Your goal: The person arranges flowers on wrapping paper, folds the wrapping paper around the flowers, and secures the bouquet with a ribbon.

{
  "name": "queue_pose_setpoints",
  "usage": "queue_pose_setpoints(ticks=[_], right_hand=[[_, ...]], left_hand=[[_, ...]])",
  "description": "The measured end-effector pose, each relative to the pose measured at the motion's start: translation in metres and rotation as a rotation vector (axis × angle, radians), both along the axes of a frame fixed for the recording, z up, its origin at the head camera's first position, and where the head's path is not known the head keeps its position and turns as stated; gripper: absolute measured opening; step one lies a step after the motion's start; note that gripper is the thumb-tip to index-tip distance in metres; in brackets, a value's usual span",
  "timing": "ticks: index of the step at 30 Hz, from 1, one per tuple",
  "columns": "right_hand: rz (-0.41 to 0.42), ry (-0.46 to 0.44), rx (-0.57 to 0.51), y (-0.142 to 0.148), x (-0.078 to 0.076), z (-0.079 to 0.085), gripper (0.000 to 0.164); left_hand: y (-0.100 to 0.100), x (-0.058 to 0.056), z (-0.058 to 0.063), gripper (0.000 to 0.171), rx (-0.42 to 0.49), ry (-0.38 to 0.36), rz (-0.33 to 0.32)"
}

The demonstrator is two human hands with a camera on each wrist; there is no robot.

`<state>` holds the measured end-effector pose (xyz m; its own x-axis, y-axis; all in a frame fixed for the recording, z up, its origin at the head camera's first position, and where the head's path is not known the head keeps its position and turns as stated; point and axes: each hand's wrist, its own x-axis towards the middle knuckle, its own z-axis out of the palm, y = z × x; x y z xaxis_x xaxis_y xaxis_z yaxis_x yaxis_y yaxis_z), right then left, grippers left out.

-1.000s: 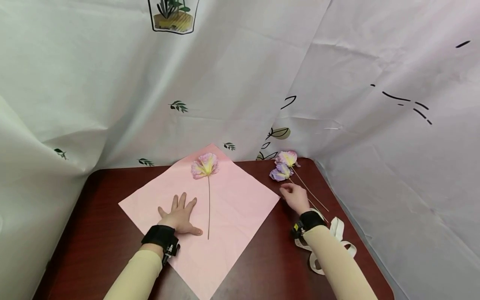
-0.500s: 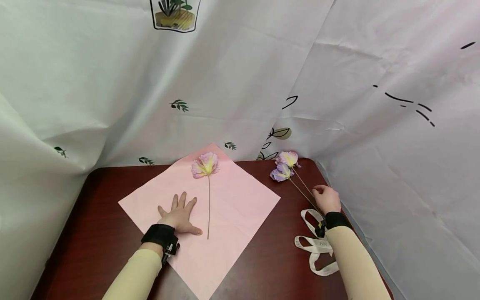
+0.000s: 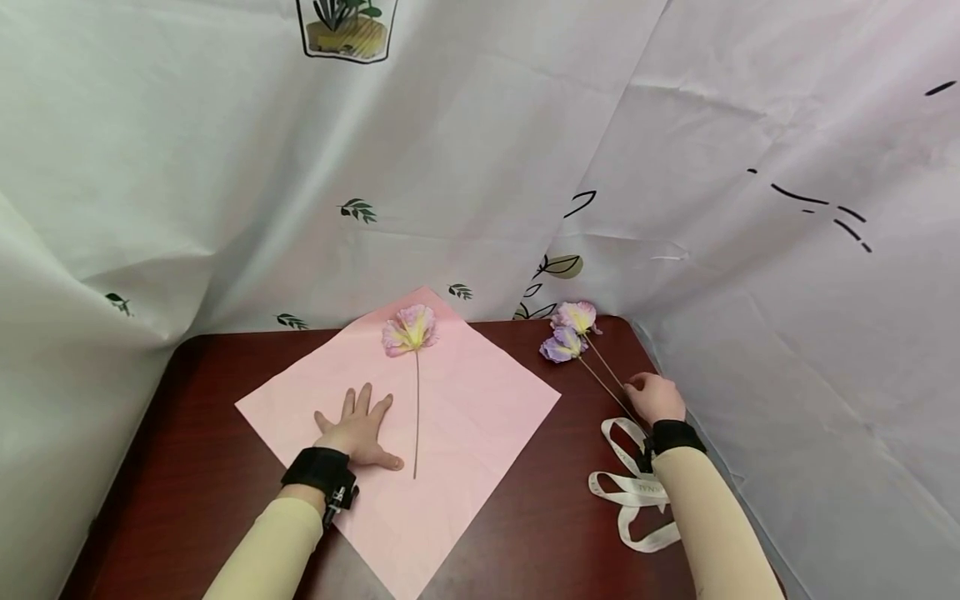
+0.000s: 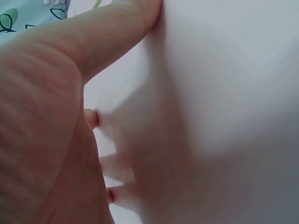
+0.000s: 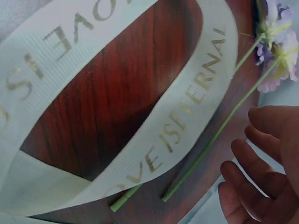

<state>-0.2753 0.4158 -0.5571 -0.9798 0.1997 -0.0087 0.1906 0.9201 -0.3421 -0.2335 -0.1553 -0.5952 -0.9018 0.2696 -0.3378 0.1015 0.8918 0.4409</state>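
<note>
My left hand (image 3: 358, 433) lies flat with spread fingers on a pink sheet of wrapping paper (image 3: 480, 408), its thumb close to the stem of a pink-and-yellow artificial flower (image 3: 410, 331). In the right wrist view, my right hand (image 5: 261, 172) has loosely curled fingers beside a green flower stem (image 5: 210, 144), with nothing held between them. That stem belongs to one of two flowers at the back right: a purple one (image 3: 562, 344) and a pink-yellow one (image 3: 576, 317). Loops of white ribbon (image 5: 187, 121) with gold lettering overlap the stems' lower part.
The dark red table (image 3: 187, 467) has its right edge close beside my right hand. A white curtain (image 3: 465, 150) with printed leaves hangs behind and to the right. In the head view, the ribbon (image 3: 637, 492) lies partly beneath my right wrist.
My right hand has moved right, from near the paper's right corner to beside the stems of the two flowers, uncovering more ribbon. The left hand and paper have stayed put.
</note>
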Motion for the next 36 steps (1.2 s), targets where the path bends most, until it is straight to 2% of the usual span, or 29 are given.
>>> queue_pose_setpoints(ticks=[5,14,28,36], right_hand=[[0.023,-0.037,0.07,-0.002,-0.003,-0.004,0.035],[0.037,-0.071,0.097,-0.002,-0.011,-0.01,0.034],[0.027,0.006,0.095,-0.012,-0.022,-0.011,0.025],[0.02,0.002,0.113,-0.011,-0.025,-0.016,0.021]], left_hand=[[-0.001,-0.001,-0.002,0.13,-0.004,0.008,0.003],[0.0,-0.001,-0.006,0.13,-0.02,0.009,-0.004],[0.001,-0.003,-0.001,0.132,-0.023,-0.004,-0.006],[0.001,-0.001,0.0,0.13,-0.019,0.001,0.001]])
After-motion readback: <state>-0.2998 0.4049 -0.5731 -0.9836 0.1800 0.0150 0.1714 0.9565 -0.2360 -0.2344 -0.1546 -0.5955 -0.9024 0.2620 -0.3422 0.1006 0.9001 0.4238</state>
